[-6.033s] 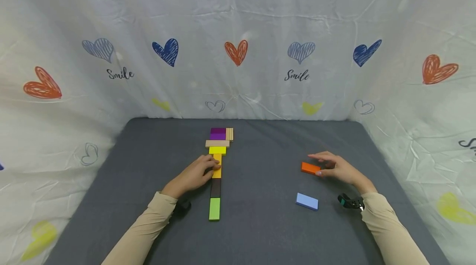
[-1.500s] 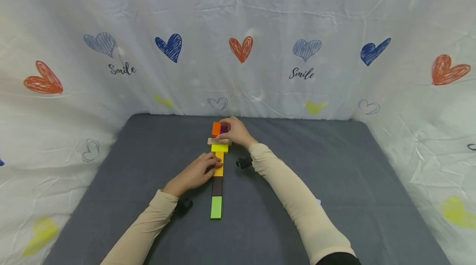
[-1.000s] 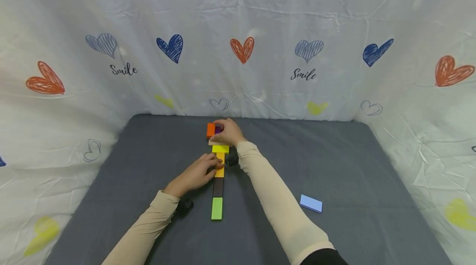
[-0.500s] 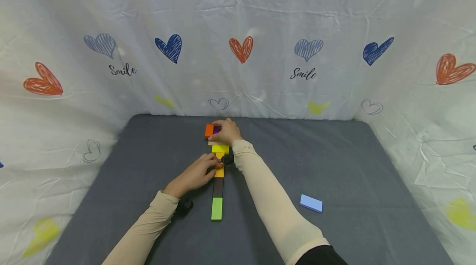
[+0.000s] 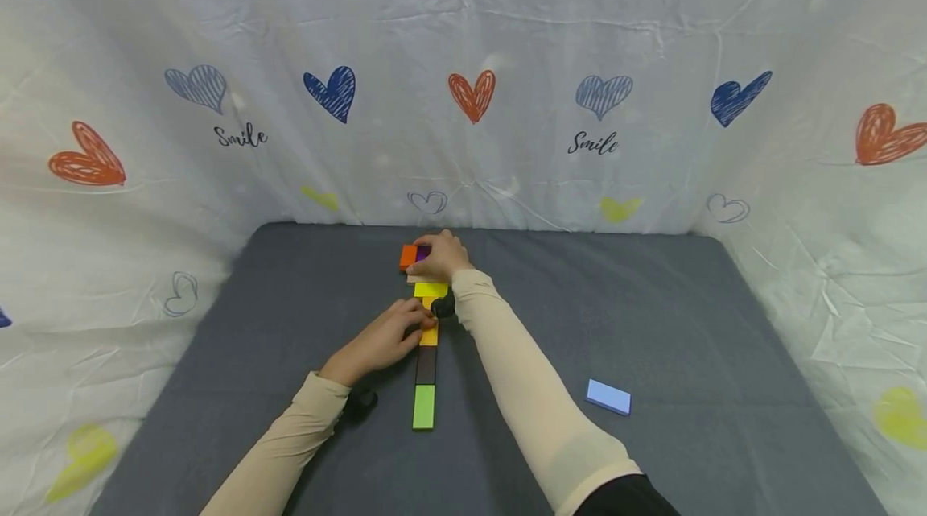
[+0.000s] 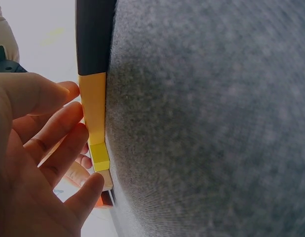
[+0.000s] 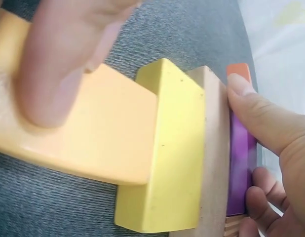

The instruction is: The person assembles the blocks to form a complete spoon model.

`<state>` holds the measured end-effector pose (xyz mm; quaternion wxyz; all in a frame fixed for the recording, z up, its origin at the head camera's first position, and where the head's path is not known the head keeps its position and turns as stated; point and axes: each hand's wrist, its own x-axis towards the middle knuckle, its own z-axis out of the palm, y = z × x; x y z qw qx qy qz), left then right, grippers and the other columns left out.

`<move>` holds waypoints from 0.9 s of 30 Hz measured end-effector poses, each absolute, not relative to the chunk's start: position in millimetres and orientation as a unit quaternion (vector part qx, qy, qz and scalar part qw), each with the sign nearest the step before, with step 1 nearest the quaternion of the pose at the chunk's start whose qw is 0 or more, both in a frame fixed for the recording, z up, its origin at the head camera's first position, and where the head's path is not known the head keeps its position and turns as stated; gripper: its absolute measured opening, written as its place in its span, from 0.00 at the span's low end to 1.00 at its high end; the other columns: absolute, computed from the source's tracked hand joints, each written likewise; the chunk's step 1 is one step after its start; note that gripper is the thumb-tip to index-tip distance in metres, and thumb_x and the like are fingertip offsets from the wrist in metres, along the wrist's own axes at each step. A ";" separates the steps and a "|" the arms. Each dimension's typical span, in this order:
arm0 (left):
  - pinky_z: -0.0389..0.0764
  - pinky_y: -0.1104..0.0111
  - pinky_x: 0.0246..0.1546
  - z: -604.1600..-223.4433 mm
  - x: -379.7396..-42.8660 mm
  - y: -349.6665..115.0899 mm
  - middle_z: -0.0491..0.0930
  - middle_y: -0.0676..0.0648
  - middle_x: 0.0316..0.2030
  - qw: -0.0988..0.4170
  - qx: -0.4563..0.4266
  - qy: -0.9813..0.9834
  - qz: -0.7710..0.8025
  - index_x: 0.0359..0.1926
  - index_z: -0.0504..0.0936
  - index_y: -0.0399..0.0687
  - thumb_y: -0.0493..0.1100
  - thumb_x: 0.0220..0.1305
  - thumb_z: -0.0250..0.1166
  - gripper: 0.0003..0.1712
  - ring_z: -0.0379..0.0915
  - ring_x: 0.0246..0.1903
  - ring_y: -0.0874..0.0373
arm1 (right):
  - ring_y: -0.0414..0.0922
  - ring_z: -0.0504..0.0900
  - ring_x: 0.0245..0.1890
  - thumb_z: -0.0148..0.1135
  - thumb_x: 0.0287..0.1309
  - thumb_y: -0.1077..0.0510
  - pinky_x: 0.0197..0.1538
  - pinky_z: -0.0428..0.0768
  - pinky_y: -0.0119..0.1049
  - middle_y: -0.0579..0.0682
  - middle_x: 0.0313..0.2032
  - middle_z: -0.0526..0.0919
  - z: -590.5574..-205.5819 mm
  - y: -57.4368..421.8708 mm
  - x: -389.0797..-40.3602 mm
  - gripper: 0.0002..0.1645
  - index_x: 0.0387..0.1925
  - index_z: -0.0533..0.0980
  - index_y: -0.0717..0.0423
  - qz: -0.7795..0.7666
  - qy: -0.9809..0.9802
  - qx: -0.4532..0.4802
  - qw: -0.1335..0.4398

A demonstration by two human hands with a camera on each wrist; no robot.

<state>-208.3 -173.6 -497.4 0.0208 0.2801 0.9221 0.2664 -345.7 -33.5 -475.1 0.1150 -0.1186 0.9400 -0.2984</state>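
Far along a row of wooden blocks, my right hand (image 5: 444,256) pinches an orange block (image 5: 408,258) between thumb and fingers. That block sits at the left end of the purple blocks (image 7: 240,168); in the right wrist view my thumb lies over its near side. A tan plank (image 7: 216,138) and a yellow block (image 7: 182,148) lie crosswise just nearer. My left hand (image 5: 380,343), fingers loosely bent, rests its fingertips on the amber block (image 6: 95,106). A dark brown block (image 5: 426,365) and a green block (image 5: 423,407) continue the row toward me. My right hand hides the striped wooden block's place in the head view.
A light blue block (image 5: 608,397) lies apart at the right of the grey-covered table (image 5: 695,315). A white curtain (image 5: 536,170) printed with hearts hangs behind it. Black wrist cameras sit under both wrists, the right one (image 5: 443,307) low over the row.
My right hand has brought the orange block from the table's right side to the row's far end, then shifted it left beside the purple blocks. My left hand stays on the amber block.
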 end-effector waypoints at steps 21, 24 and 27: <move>0.77 0.56 0.54 -496.6 -207.4 -172.0 0.78 0.52 0.47 0.016 0.279 0.921 0.271 0.47 0.86 0.48 0.36 0.68 0.61 0.11 0.71 0.48 0.56 | 0.53 0.69 0.59 0.73 0.54 0.45 0.61 0.71 0.47 0.54 0.61 0.69 -468.3 -34.9 -345.5 0.35 0.64 0.74 0.36 -0.298 0.939 -0.095 0.142; 0.77 0.56 0.54 -496.8 -207.5 -172.5 0.78 0.52 0.47 0.014 0.280 0.921 0.270 0.47 0.86 0.48 0.36 0.68 0.61 0.10 0.71 0.49 0.55 | 0.53 0.69 0.58 0.73 0.54 0.47 0.60 0.72 0.48 0.54 0.62 0.69 -467.5 -33.8 -344.6 0.35 0.65 0.74 0.36 -0.310 0.935 -0.095 0.147; 0.77 0.56 0.54 -496.8 -207.5 -172.9 0.78 0.52 0.48 0.013 0.281 0.922 0.267 0.47 0.86 0.48 0.37 0.68 0.61 0.11 0.71 0.49 0.55 | 0.53 0.68 0.57 0.72 0.56 0.48 0.59 0.72 0.47 0.53 0.61 0.68 -468.0 -33.6 -344.6 0.33 0.64 0.74 0.36 -0.314 0.933 -0.096 0.146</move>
